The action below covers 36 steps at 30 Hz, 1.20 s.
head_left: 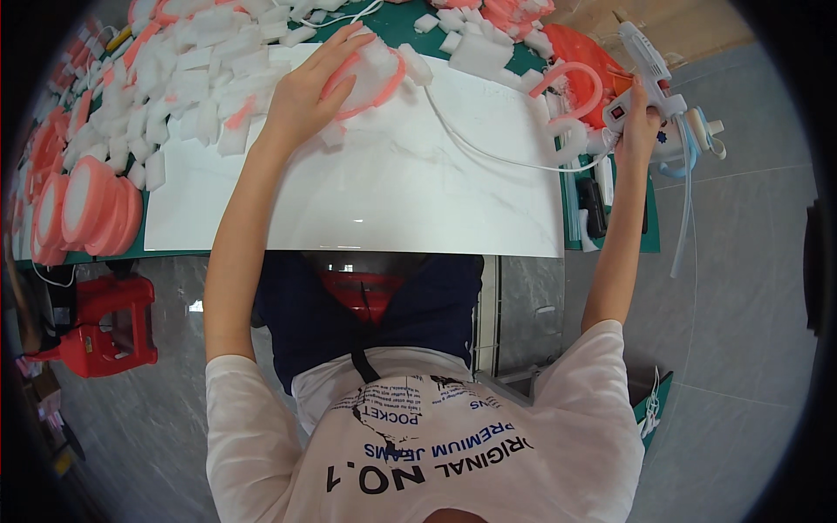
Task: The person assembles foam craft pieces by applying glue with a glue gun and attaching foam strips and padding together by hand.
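Note:
My left hand (307,98) is at the far middle of the white board, its thumb and fingers around a white foam piece with a pink rim (381,77). The palm hides part of that piece. Off to the far right, my right hand (639,132) grips a white hot glue gun (643,54), its nozzle pointing up and away. A white cord (488,150) runs from the gun leftward across the board. Beside the gun lie a curved pink foam strip (596,83) and a red-orange plastic bag (580,61).
White foam blocks (187,83) are heaped at the far left, partly over the white board (392,192). Pink-and-white foam rounds (91,205) stand at the left edge. A black tool (593,207) lies on the right. A red stool (109,322) stands on the floor at left.

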{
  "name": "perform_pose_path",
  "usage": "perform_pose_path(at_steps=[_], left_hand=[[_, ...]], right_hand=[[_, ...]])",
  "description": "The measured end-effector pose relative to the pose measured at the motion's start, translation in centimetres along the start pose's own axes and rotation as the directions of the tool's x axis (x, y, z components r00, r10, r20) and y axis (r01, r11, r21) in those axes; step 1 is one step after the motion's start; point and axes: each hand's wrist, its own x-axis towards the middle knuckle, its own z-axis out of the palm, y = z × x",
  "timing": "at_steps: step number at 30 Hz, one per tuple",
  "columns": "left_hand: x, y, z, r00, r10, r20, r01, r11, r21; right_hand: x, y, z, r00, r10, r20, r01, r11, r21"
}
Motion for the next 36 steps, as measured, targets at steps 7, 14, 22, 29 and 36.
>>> perform_pose_path(at_steps=[7,14,22,29,36], left_hand=[[0.1,-0.1,0.3,1.000,0.026,-0.007,-0.026,1.000,0.011],[0.1,0.2,0.1,1.000,-0.015,0.002,0.015,1.000,0.003],[0.0,0.0,0.0,1.000,-0.014,0.012,0.013,1.000,0.012],[0.1,0.4,-0.2,1.000,0.011,0.003,-0.011,1.000,0.008],[0.3,1.0,-0.5,0.995,-0.062,0.082,0.069,0.994,-0.086]], right_hand=[[-1.0,-0.5,0.0,0.999,-0.021,-0.026,0.021,0.999,0.028],[-0.9,1.0,-0.2,1.000,-0.006,-0.030,0.007,1.000,0.029],[-3.4,3.3,-1.3,0.998,0.062,0.005,-0.061,0.995,-0.082],[-7.9,8.2,-2.8,1.000,0.020,-0.014,-0.023,0.956,-0.292],[-10.1,8.8,-2.0,0.999,0.012,-0.053,-0.039,0.841,-0.540]])
